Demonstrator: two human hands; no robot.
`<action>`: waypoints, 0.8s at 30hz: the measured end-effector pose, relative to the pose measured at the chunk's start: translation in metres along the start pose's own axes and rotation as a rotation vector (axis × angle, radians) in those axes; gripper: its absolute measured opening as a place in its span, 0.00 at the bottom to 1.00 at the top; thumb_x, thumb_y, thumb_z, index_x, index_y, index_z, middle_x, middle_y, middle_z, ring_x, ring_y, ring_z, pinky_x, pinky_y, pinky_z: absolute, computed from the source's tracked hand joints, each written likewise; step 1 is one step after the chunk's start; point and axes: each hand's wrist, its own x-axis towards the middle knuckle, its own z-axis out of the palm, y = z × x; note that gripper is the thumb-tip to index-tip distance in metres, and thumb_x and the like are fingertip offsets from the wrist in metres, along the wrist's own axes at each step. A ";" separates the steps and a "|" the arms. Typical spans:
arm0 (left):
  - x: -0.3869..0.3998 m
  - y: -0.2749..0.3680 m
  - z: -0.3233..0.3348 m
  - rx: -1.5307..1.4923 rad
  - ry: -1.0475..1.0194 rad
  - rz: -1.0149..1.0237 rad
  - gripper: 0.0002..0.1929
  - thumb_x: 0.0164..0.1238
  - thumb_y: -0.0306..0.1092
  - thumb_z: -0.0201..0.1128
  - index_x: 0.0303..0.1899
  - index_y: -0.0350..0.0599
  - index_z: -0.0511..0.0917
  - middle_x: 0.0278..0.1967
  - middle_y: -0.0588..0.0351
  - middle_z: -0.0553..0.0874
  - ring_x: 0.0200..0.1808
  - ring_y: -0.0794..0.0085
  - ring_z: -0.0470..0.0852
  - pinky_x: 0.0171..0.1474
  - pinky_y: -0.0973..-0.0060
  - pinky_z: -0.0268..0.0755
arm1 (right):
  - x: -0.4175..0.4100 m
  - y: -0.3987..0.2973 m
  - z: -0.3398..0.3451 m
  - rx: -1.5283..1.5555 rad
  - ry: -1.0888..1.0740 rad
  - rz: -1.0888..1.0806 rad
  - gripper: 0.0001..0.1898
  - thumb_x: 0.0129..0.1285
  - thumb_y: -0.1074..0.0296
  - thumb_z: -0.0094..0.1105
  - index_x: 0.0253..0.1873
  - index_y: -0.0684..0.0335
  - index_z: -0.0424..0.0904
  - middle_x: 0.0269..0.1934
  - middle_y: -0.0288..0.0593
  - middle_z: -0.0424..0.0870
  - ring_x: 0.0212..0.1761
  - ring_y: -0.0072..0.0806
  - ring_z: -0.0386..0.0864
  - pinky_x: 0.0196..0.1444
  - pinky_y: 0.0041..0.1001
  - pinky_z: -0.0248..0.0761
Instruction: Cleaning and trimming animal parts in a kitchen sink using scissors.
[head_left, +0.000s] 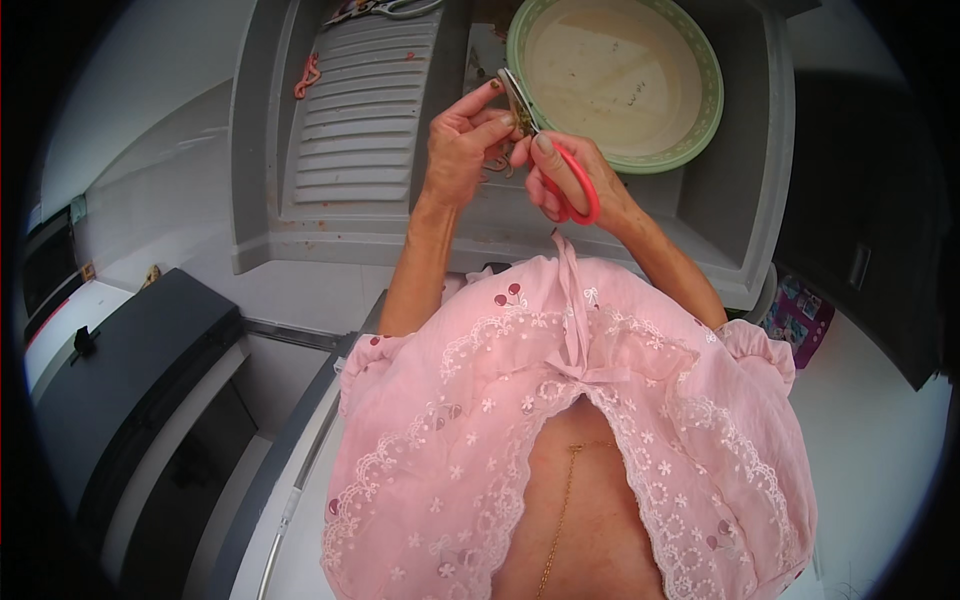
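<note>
My left hand (459, 150) pinches a small, soft, slimy strip (523, 118) smeared with green-brown matter, probably a piece of gut. Its index finger points outward, with a dark speck near the tip. In my right hand (611, 187) is a pair of scissors (588, 193) with red handles. Their metal blades point up and left, right against the strip; how far they are parted is hard to see. Several pale, worm-like strands (498, 163) lie beneath my hands, partly covered by them. Just beyond the blades stands a green-rimmed basin (709, 112) holding cloudy water with dark bits.
The grey sink (731, 232) has a ribbed washboard (360, 142) on its left. A pink strand (307, 76) lies by the ribs, with another pair of scissors (409, 9) at the top edge. Dark cabinets (135, 360) stand at left; a purple printed bag (801, 319) is at right.
</note>
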 end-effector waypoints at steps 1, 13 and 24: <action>0.000 -0.001 -0.001 -0.001 0.000 0.000 0.19 0.55 0.24 0.56 0.51 0.35 0.70 0.29 0.55 0.82 0.24 0.84 0.73 0.25 0.89 0.62 | 0.000 0.000 0.000 -0.001 0.000 0.000 0.22 0.64 0.47 0.37 0.38 0.64 0.69 0.15 0.33 0.70 0.12 0.14 0.63 0.15 0.15 0.59; 0.011 0.000 -0.013 -0.051 -0.111 0.002 0.14 0.60 0.25 0.51 0.49 0.35 0.72 0.32 0.58 0.79 0.27 0.83 0.72 0.28 0.88 0.60 | -0.001 0.000 -0.003 -0.037 -0.034 -0.027 0.23 0.64 0.46 0.37 0.38 0.64 0.69 0.15 0.32 0.70 0.12 0.13 0.62 0.15 0.14 0.59; 0.005 -0.003 -0.009 -0.019 -0.115 -0.017 0.20 0.56 0.23 0.54 0.53 0.37 0.69 0.29 0.55 0.81 0.26 0.82 0.73 0.27 0.87 0.60 | 0.000 0.000 -0.002 -0.016 -0.018 -0.028 0.23 0.65 0.47 0.36 0.38 0.64 0.69 0.16 0.33 0.70 0.12 0.13 0.63 0.15 0.15 0.59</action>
